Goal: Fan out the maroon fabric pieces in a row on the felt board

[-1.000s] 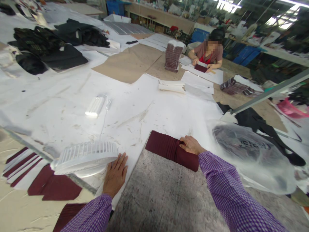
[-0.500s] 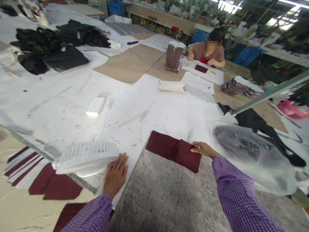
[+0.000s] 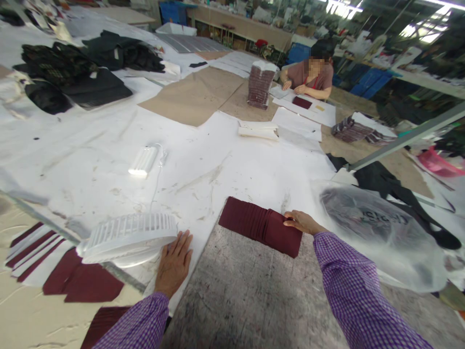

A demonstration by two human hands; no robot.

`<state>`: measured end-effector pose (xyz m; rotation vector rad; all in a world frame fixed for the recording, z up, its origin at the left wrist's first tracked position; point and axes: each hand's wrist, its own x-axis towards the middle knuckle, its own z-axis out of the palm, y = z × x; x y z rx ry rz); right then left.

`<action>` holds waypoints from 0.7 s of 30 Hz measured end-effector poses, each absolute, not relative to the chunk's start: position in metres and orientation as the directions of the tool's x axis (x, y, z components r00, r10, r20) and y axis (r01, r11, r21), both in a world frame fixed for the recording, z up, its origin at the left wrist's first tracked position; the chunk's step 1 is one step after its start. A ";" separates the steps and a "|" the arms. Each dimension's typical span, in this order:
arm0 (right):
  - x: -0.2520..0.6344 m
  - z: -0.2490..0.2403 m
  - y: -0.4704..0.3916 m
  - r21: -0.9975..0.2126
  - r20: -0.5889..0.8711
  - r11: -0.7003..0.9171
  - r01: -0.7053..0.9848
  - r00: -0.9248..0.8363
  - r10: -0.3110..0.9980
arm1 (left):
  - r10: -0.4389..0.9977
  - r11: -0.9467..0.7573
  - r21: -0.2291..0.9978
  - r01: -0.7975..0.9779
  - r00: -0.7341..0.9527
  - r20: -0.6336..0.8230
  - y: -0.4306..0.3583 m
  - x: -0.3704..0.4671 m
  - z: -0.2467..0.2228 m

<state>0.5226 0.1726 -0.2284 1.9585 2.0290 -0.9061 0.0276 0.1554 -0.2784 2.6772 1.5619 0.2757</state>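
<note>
A fanned row of maroon fabric pieces (image 3: 254, 220) lies along the far edge of a mottled grey board (image 3: 250, 291). At the right end of the row, my right hand (image 3: 301, 222) has its fingers closed on the upper edge of the top piece. My left hand (image 3: 174, 264) rests palm down with fingers stretched out on the white table covering, left of the board. Its fingertips are beside a white fan (image 3: 127, 237) with a slatted guard, lying on its side.
A clear plastic bag (image 3: 381, 237) lies to the right, beneath a slanting metal bar (image 3: 407, 135). More maroon pieces (image 3: 83, 278) lie at lower left. A white lamp-like device (image 3: 144, 161) with a cord lies beyond the fan. Across the table sits a co-worker (image 3: 308, 80) near a tall stack (image 3: 260, 86).
My right hand has shifted slightly left along the edge of the top maroon piece. My left hand stays put. The co-worker's hand has come down toward the table.
</note>
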 end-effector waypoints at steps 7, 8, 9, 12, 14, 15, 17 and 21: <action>0.521 -0.223 0.166 -0.290 -0.570 -0.073 0.954 -0.111 0.814 | 0.863 -0.501 0.120 0.857 0.486 0.136 0.156 0.027 -0.279; 0.520 -0.222 0.166 -0.294 -0.581 -0.076 0.953 -0.115 0.806 | 0.863 -0.502 0.120 0.857 0.486 0.137 0.156 0.027 -0.279; 0.520 -0.220 0.167 -0.300 -0.592 -0.079 0.951 -0.121 0.797 | 0.863 -0.502 0.120 0.857 0.486 0.139 0.156 0.027 -0.278; 0.519 -0.211 0.175 -0.328 -0.609 -0.081 0.941 -0.145 0.780 | 0.861 -0.505 0.121 0.855 0.488 0.144 0.156 0.027 -0.277; 0.519 -0.204 0.183 -0.355 -0.604 -0.076 0.932 -0.166 0.779 | 0.860 -0.507 0.122 0.853 0.490 0.144 0.156 0.028 -0.276; 0.519 -0.201 0.186 -0.368 -0.603 -0.073 0.927 -0.178 0.778 | 0.860 -0.507 0.123 0.853 0.490 0.144 0.156 0.028 -0.276; 0.518 -0.198 0.191 -0.382 -0.611 -0.068 0.922 -0.197 0.767 | 0.859 -0.508 0.126 0.852 0.492 0.143 0.156 0.028 -0.277; 0.516 -0.205 0.185 -0.359 -0.636 -0.080 0.930 -0.181 0.750 | 0.860 -0.507 0.129 0.852 0.491 0.141 0.156 0.027 -0.278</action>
